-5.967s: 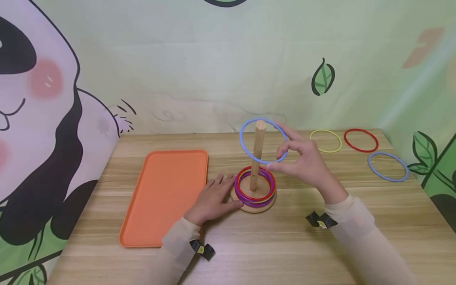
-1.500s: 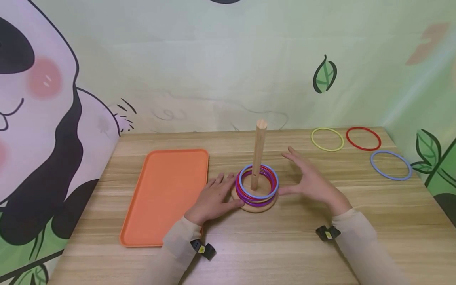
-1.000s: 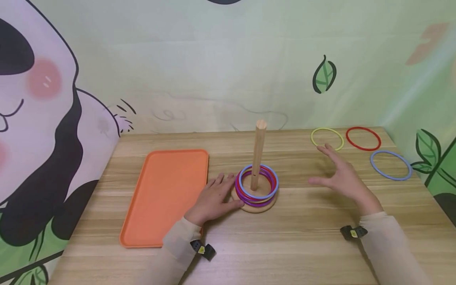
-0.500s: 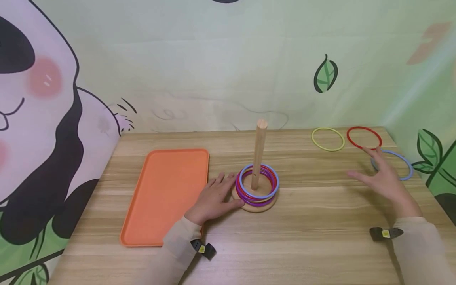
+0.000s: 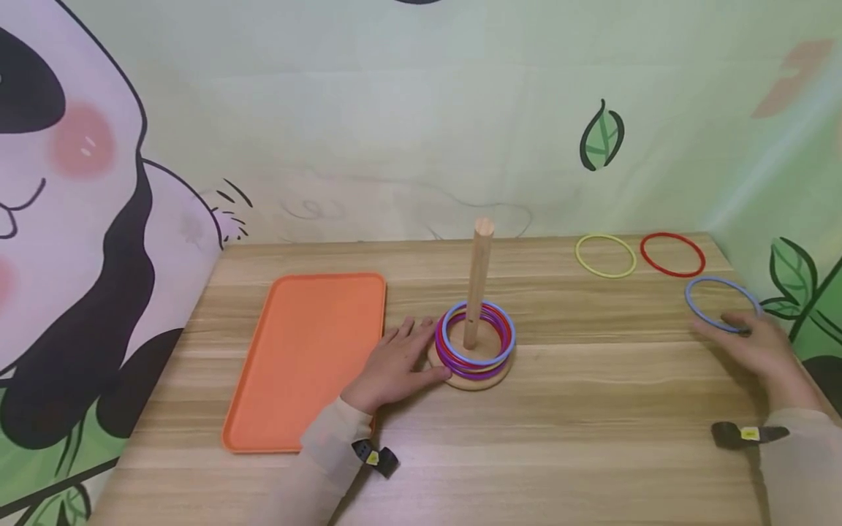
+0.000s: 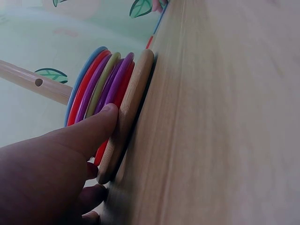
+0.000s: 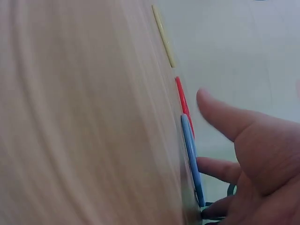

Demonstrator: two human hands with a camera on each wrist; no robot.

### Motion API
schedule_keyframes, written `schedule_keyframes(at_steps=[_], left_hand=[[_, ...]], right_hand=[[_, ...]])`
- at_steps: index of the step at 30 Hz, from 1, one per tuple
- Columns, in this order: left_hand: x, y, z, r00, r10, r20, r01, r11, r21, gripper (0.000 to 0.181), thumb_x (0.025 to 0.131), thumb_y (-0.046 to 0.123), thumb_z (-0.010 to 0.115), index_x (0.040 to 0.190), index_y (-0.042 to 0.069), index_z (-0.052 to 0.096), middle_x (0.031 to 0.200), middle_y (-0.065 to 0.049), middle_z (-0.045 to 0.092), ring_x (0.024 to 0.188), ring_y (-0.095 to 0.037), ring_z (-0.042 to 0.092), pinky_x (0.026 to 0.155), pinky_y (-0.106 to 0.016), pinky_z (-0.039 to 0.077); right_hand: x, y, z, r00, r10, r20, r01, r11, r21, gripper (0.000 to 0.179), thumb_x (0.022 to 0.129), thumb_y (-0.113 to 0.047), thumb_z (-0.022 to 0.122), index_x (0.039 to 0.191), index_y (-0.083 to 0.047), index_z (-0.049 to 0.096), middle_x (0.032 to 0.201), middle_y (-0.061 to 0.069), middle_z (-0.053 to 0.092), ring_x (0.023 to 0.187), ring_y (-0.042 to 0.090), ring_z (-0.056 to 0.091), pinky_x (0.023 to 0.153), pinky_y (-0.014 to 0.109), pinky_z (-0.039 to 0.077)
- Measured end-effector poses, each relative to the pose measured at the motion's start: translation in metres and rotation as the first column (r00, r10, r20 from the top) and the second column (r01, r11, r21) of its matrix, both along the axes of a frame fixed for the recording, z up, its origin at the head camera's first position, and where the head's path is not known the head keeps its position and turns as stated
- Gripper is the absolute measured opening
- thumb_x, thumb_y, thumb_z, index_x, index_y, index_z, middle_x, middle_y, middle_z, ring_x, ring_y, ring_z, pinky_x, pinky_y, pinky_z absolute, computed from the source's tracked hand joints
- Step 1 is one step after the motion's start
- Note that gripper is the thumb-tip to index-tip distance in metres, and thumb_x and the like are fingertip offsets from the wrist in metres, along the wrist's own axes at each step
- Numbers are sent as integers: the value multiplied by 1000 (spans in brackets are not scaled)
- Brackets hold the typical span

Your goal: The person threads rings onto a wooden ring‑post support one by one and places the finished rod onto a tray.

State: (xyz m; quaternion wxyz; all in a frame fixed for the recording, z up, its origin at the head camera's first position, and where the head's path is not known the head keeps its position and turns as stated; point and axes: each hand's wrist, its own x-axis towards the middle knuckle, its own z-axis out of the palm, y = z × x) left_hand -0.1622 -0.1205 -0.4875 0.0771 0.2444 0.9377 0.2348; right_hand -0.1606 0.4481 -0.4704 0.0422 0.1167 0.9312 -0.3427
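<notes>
In the head view, my left hand [image 5: 397, 369] lies beside the round wooden base [image 5: 439, 363] of an upright peg [image 5: 479, 270], fingers extended. Its thumb [image 6: 105, 119] touches the edge of the lower rings in the left wrist view. Several coloured rings are stacked loosely around the peg, a blue ring [image 5: 511, 343] topmost. At the far right, my right hand [image 5: 756, 349] is at the near edge of another blue ring [image 5: 704, 315], which lies on the table. In the right wrist view, its thumb [image 7: 225, 112] stands apart from that ring, while the forefinger reaches the ring's side.
A yellow ring [image 5: 606, 276] and a red ring [image 5: 672, 273] lie flat near the table's back edge. An orange tray [image 5: 316, 351] sits left of the peg, partly behind my left forearm. A painted wall [image 5: 395, 109] stands behind the wooden table [image 5: 559, 438].
The blue ring that my right hand held came down over the peg onto the stack. My right hand released it and moved right to the other blue ring. My left hand stayed put.
</notes>
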Motion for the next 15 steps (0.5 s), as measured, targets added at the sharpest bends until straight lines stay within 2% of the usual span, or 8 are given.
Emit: schedule_keyframes(at_steps=[2, 5, 7, 10, 12, 13, 15], left_hand=[[0, 0, 0, 1000, 1, 5, -1, 1000, 1, 90, 98, 62, 64, 169, 21, 29, 168, -13, 36, 159, -42, 20, 128, -58, 17], [1, 0, 0, 1000, 2, 4, -2, 1000, 3, 89, 98, 62, 64, 168, 20, 30, 168, -13, 36, 159, -42, 20, 128, -58, 17], [0, 0, 0, 1000, 3, 5, -3, 1000, 1, 89, 98, 62, 64, 169, 20, 30, 168, -13, 36, 159, -41, 20, 129, -58, 16], [0, 0, 0, 1000, 5, 3, -5, 1000, 0, 90, 97, 63, 64, 169, 22, 29, 169, -13, 36, 159, -41, 20, 129, -59, 16], [-1, 0, -1, 1000, 6, 3, -6, 1000, -3, 90, 98, 63, 64, 169, 22, 28, 169, -13, 35, 159, -41, 20, 129, -58, 16], [-1, 0, -2, 1000, 5, 0, -5, 1000, -4, 90, 98, 63, 64, 169, 22, 28, 169, -13, 35, 159, -41, 20, 129, -58, 16], [-1, 0, -3, 1000, 5, 4, -5, 1000, -9, 90, 98, 64, 63, 169, 23, 27, 169, -12, 34, 160, -40, 19, 129, -58, 16]], right_hand=[[3, 0, 1, 999, -46, 25, 46, 999, 4, 90, 101, -56, 61, 150, 17, 40, 149, 49, 33, 137, 67, 31, 108, 76, 32], [7, -3, 2, 999, -43, 19, 42, 998, 38, 76, 99, -49, 69, 131, 19, 55, 133, 45, 48, 120, 60, 46, 95, 62, 43], [8, -6, 2, 1000, -20, 10, 19, 997, 75, 66, 97, -45, 74, 116, 18, 63, 119, 38, 57, 108, 50, 53, 84, 49, 43], [10, -9, -2, 1000, 5, -6, -5, 997, 77, 59, 94, -44, 79, 99, 14, 68, 112, 32, 61, 102, 44, 52, 79, 41, 38], [11, -12, -5, 1000, 4, -23, -2, 998, 60, 59, 93, -45, 80, 96, 12, 68, 127, 38, 58, 116, 51, 52, 90, 51, 44], [12, -13, -7, 999, -1, -36, 2, 999, 44, 58, 93, -46, 81, 96, 11, 67, 135, 42, 53, 125, 56, 48, 98, 58, 43], [15, -15, -11, 998, -19, -58, 19, 1000, 0, 61, 92, -46, 82, 95, 12, 65, 150, 46, 38, 140, 64, 33, 112, 71, 31]])
